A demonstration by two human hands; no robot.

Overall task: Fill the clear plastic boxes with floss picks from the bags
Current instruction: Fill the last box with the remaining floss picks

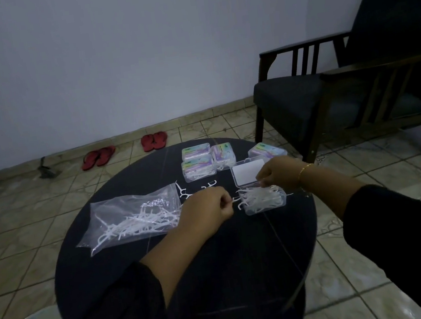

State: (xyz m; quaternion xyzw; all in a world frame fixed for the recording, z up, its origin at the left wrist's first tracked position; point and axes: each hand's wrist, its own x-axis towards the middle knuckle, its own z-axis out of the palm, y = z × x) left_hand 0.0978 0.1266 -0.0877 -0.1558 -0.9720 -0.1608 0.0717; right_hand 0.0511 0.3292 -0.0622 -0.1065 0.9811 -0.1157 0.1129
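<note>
left hand [212,209] pinches floss pick [237,199], long axis pointing right | open box [264,201] just right of it | right hand [276,174] grips picks at box's far rim

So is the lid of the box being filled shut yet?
No, the lid of the open box stands tilted back, with floss picks heaped in the tray below it.

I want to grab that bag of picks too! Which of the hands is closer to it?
The left hand. It sits just off the plastic bag's right end, pinching a floss pick. The right hand is farther right, over the open box.
</note>
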